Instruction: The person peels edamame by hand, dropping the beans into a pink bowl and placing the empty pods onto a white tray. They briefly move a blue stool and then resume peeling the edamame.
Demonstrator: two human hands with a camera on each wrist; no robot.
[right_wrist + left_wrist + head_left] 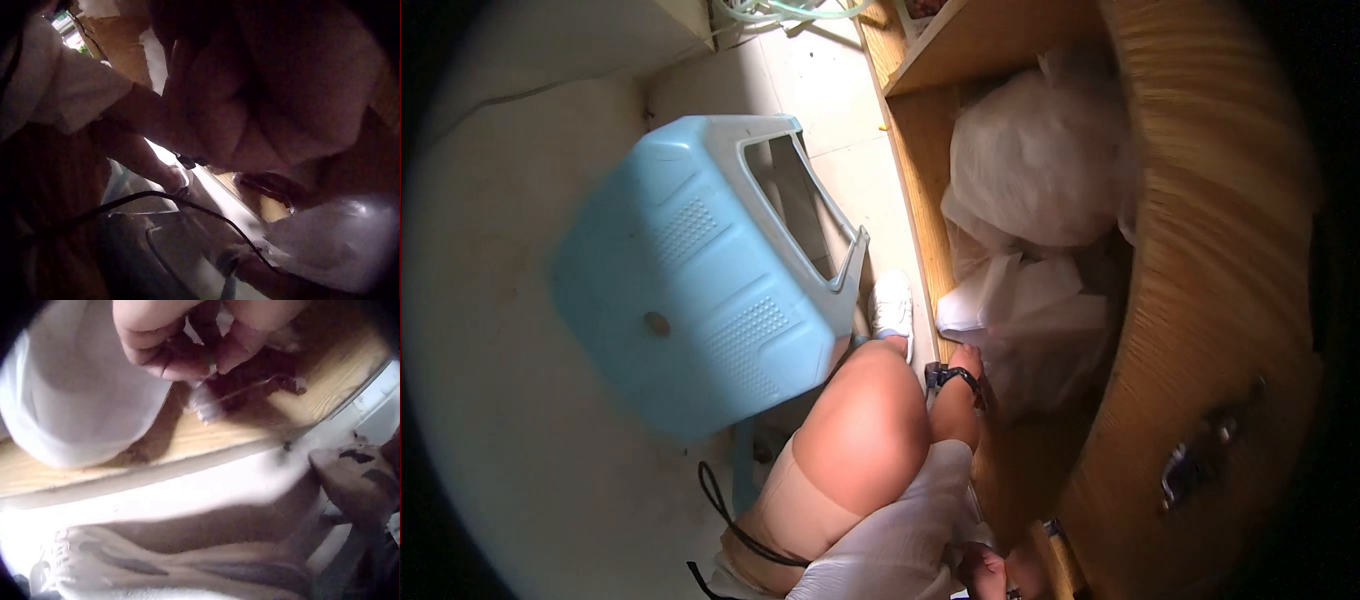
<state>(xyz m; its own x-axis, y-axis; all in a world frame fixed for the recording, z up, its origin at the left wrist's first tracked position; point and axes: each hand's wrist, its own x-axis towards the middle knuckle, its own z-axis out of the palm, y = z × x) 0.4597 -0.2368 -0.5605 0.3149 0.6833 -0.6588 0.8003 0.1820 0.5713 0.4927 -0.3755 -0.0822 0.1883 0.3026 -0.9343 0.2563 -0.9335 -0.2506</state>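
My left hand (pixel 966 358), below a black strap with a small box, reaches into the wooden cabinet (pixel 920 215) beside white plastic bags (pixel 1035 165). In the left wrist view the thumb and fingers of the left hand (pixel 187 344) pinch a small pale thing (pixel 212 365). Just under the fingertips lies a shiny clear packet (pixel 234 394) with dark red in it. A white bag (pixel 75 387) stands next to that hand. My right hand (pixel 983 570) is low by my shirt, near the door's edge; in its own dark view, I cannot tell whether the curled fingers hold anything.
A light blue plastic stool (pixel 690 260) is tipped on its side against the wall. The cabinet door (pixel 1220 250), with a metal handle (pixel 1175 475), stands to the right. My bent knee (pixel 870 430) and white shoe (pixel 891 305) are before the cabinet. Pale tubing (pixel 770 10) lies farther back.
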